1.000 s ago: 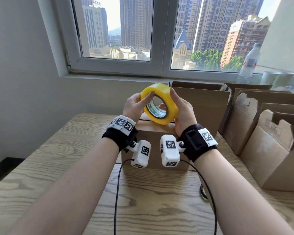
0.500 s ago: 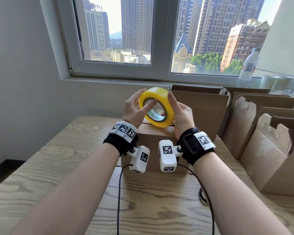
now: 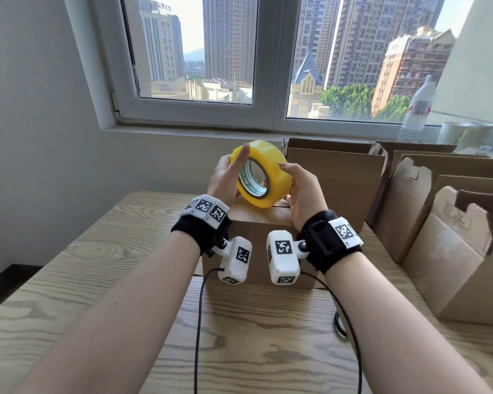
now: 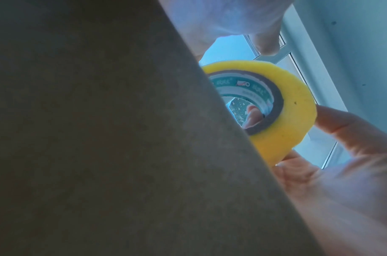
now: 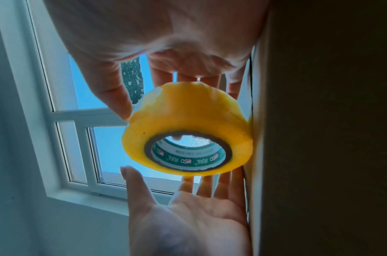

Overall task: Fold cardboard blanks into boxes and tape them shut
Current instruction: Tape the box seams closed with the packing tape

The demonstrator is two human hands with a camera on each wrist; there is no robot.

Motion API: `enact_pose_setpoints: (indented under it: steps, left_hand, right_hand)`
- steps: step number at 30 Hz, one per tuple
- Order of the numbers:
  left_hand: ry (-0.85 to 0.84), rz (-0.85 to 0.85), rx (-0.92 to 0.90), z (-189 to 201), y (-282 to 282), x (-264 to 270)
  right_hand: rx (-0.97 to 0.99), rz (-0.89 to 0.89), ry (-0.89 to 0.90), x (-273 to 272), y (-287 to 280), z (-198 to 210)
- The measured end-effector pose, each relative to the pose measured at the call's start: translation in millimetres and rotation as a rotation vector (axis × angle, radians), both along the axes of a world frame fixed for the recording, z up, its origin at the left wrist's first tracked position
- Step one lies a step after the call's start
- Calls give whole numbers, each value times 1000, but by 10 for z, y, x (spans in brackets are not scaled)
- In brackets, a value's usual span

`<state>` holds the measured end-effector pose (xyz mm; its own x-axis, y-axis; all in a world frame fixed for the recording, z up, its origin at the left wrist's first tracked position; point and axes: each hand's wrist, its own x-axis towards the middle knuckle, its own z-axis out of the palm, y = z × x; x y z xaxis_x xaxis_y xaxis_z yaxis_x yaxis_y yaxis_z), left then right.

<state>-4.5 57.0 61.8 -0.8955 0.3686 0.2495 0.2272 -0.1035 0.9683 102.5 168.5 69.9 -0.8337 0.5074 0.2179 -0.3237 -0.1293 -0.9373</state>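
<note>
Both hands are up in front of the window with the yellow tape roll [image 3: 261,174] held between them, just above the closed top of the cardboard box [image 3: 264,223] sitting on the tabletop [image 3: 69,280]. Left hand [image 3: 225,177] has its fingers pretty much straight, flat against the roll's left side with the thumb lying up across the near face, so it's more propping than grabbing. Right hand [image 3: 299,189] cups the other side, fingers gently curved over the outer band and thumb up near the roll's edge. From the right wrist view the roll [image 5: 188,138] looks close to the box's top edge; can't tell if it's actually touching.

Best guess is the person is feeling around the band for the loose end of the tape, which would explain the light two-sided hold that lets the roll spin. No free end visible in any view though. The box's top flaps are down with the seam showing and no tape on it, so sealing hasn't started.

Other folded boxes [image 3: 450,245] stand open along the right side, and a water bottle [image 3: 416,109] sits on the sill.
</note>
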Motion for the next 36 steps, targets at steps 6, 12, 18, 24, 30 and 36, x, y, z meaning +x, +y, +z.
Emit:
enact_pose_setpoints:
  steps: [6, 12, 18, 24, 30, 36]
  left_hand:
    - [-80, -73, 32, 29, 9, -14]
    - [-94, -99, 96, 65, -20, 57]
    - [-78, -92, 123, 58, -85, 76]
    - [-108, -80, 91, 90, -90, 106]
    - [-163, -114, 72, 144, -76, 168]
    - [24, -217, -18, 91, -47, 164]
  right_hand:
    - [112, 74, 52, 47, 12, -7]
    - [135, 93, 51, 38, 16, -15]
    - [162, 80, 52, 34, 8, -31]
    - [111, 61, 45, 35, -7, -19]
    - [28, 74, 50, 30, 18, -28]
    - [16, 51, 94, 33, 20, -21]
